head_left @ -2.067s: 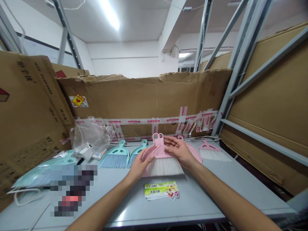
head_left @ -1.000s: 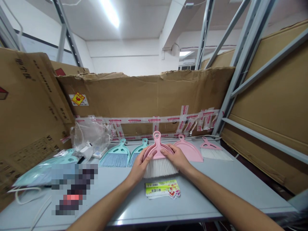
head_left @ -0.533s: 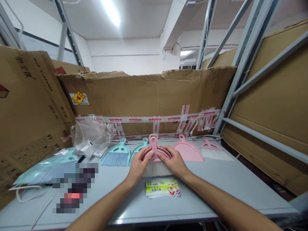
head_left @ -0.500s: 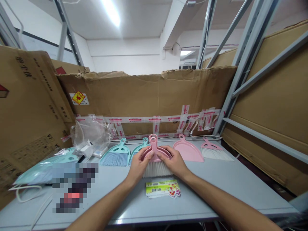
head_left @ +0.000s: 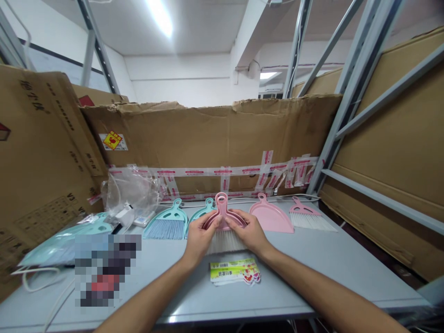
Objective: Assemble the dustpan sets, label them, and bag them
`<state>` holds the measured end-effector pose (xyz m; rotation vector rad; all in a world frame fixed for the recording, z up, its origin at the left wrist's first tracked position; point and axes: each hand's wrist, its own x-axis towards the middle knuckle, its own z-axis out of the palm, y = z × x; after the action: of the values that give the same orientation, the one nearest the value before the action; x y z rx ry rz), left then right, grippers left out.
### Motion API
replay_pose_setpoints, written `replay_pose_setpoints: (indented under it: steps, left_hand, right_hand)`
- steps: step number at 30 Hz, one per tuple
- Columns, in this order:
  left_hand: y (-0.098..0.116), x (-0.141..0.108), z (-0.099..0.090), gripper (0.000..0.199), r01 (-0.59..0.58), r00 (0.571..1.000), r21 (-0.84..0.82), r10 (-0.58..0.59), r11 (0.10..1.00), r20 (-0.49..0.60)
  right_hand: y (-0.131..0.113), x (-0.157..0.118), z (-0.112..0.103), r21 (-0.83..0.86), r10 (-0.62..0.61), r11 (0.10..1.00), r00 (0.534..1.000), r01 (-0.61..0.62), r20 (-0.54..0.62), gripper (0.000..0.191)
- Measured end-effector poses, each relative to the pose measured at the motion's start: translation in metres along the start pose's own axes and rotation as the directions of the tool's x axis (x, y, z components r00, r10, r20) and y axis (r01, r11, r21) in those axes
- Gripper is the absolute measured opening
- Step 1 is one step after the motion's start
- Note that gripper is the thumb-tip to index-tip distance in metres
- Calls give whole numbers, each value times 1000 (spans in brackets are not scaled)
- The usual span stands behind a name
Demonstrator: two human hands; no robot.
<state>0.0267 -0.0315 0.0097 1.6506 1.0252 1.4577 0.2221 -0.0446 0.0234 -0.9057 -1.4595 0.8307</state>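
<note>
Between my hands is a pink hand brush (head_left: 225, 241) with white bristles, lying against a pink dustpan whose rim shows around it. My left hand (head_left: 200, 236) grips the set from the left side, thumb pressed on the brush. From the right side my right hand (head_left: 250, 233) grips it the same way. Both handles point away from me, one over the other. Just nearer to me on the table lies a small stack of yellow-green printed cards (head_left: 234, 272). To the right of my hands are a loose pink dustpan (head_left: 271, 217) and another pink brush (head_left: 308, 216).
Turquoise dustpan-and-brush sets (head_left: 168, 222) lie left of my hands, one partly hidden. A bagged turquoise set (head_left: 72, 236), a clear plastic bag (head_left: 130, 189) and white cables fill the left side. A taped cardboard wall (head_left: 208, 138) closes the back; a metal shelf frame (head_left: 333, 134) stands right.
Both hands keep hold of the pink brush and dustpan. The two handles have shifted very slightly against each other; otherwise nothing has visibly moved.
</note>
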Motion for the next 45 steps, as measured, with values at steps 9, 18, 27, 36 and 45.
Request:
replay_pose_setpoints:
  steps: [9, 18, 27, 36, 45]
  left_hand:
    - [1, 2, 1, 46, -13, 1000, -13, 13, 1000, 8]
    - [13, 0, 3, 43, 1, 1000, -13, -1, 1000, -1]
    - [-1, 5, 3, 45, 35, 999, -19, -35, 999, -6]
    - [-7, 8, -4, 53, 31, 992, 75, -39, 997, 118]
    - [-6, 4, -13, 51, 23, 959, 283, -101, 959, 264]
  right_hand:
    - [2, 1, -1, -21, -9, 1000, 1000, 9, -17, 38]
    - [7, 1, 1, -8, -5, 1000, 999, 4, -46, 43]
    - [14, 4, 2, -28, 5, 1000, 1000, -6, -31, 41]
    - [36, 26, -23, 23, 119, 993, 992, -119, -31, 47]
    - [61, 55, -90, -150, 212, 963, 972, -225, -99, 51]
